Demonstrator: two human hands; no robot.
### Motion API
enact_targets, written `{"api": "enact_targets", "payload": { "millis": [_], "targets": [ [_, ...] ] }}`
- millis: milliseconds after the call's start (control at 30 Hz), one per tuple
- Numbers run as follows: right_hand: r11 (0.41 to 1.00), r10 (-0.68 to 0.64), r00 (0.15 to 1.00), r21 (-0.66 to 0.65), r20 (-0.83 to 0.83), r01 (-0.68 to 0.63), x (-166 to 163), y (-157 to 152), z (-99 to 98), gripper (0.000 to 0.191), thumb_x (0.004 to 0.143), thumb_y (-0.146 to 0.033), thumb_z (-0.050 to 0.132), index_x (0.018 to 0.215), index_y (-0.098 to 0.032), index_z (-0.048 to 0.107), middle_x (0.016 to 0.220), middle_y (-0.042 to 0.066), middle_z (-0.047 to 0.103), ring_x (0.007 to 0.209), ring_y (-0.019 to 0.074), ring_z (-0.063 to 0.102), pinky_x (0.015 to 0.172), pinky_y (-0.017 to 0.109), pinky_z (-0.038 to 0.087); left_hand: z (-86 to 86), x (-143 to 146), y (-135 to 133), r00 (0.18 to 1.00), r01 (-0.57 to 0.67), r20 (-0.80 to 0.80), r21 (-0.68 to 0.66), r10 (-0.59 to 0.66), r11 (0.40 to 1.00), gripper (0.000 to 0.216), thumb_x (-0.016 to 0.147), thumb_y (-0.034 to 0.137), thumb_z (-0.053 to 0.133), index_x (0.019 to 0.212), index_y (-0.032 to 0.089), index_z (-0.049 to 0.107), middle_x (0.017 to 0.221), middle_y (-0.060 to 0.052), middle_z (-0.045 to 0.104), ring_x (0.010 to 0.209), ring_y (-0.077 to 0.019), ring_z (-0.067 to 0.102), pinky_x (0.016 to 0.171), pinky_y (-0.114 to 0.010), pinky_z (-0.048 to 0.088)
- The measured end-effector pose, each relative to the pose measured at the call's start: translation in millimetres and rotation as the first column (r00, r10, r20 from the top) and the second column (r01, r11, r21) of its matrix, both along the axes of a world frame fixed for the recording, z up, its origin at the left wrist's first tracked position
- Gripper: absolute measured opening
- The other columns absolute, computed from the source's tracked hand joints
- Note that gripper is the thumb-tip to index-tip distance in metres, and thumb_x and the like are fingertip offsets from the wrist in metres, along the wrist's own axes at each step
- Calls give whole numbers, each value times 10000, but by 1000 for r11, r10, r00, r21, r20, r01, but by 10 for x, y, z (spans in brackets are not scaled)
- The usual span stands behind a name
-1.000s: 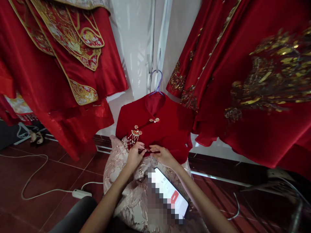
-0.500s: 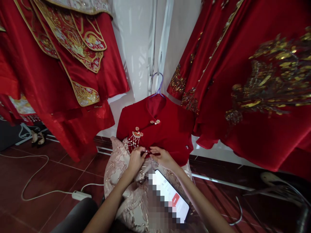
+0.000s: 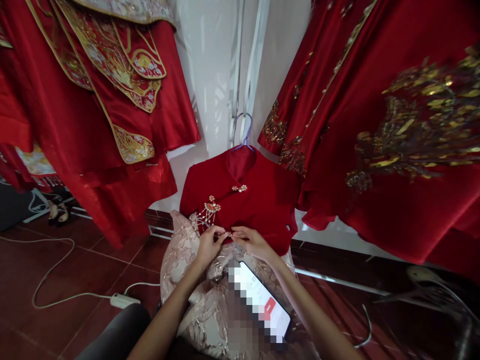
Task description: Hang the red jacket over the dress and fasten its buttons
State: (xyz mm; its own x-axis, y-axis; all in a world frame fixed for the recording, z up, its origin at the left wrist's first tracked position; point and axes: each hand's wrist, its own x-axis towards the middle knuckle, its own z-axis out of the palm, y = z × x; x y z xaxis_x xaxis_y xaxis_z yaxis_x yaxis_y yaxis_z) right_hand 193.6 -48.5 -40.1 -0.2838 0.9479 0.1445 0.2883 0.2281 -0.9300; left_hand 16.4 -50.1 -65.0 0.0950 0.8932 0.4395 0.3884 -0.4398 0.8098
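Note:
A red velvet jacket (image 3: 258,210) hangs on a purple hanger (image 3: 248,132) over a pale pink brocade garment (image 3: 202,325). At its lower front, my left hand (image 3: 210,246) pinches one side of a small jewelled clasp (image 3: 228,234). My right hand (image 3: 255,244) is closed by the other side of the clasp, thumb and forefinger together. Fingertips partly hide the clasp, so I cannot tell whether its halves are joined. Left of it dangles a beaded brooch (image 3: 210,210), and a matching flower clasp (image 3: 239,188) sits at the collar opening.
A lit phone (image 3: 268,305) lies on the brocade between my forearms. Embroidered red garments (image 3: 142,100) hang at left, and a sequinned red gown (image 3: 397,210) at right. On the tiled floor lie a white power strip (image 3: 125,300) with its cord and a pair of shoes (image 3: 58,212).
My hands have barely shifted, and the fingertips are slightly closer together, with more of the clasp showing between them. The jacket hangs in the same place.

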Motion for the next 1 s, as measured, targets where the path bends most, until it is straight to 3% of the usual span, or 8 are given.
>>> {"api": "enact_targets", "payload": {
  "millis": [300, 633, 833, 1000],
  "targets": [
    [997, 15, 994, -77, -109, -24, -13, -14, 34, 420, 681, -379, 694, 1019, -142, 618, 965, 112, 684, 912, 208, 647, 866, 396, 496, -5, -2, -8, 1000, -11, 7, -19, 11, 1000, 185, 806, 347, 556, 839, 176, 617, 843, -40, 658, 790, -148, 614, 756, -289, 486],
    [999, 26, 996, -39, -82, -30, -16, -3, -13, 389, 705, -301, 654, 1049, -126, 609, 955, 111, 681, 896, 190, 646, 860, 372, 494, 22, 21, -23, 995, -92, 18, -58, 93, 994, 178, 777, 344, 585, 815, 176, 633, 824, -43, 677, 752, -157, 631, 728, -299, 494],
    [998, 35, 995, -54, -91, -40, -11, 16, -35, 368, 697, -225, 630, 1048, -119, 602, 942, 106, 677, 875, 178, 640, 842, 356, 499, 21, 22, -12, 991, -12, 131, -144, 31, 989, 167, 755, 296, 608, 850, 166, 654, 851, -53, 695, 784, -157, 649, 731, -290, 509],
    [998, 45, 994, -47, -103, -50, -21, 15, -40, 371, 696, -262, 641, 1042, -133, 603, 931, 97, 673, 878, 184, 632, 850, 369, 488, 42, 30, -47, 994, -82, 71, -99, 89, 992, 161, 778, 303, 584, 812, 166, 662, 834, -45, 701, 772, -155, 644, 746, -289, 489]
  ]
}}
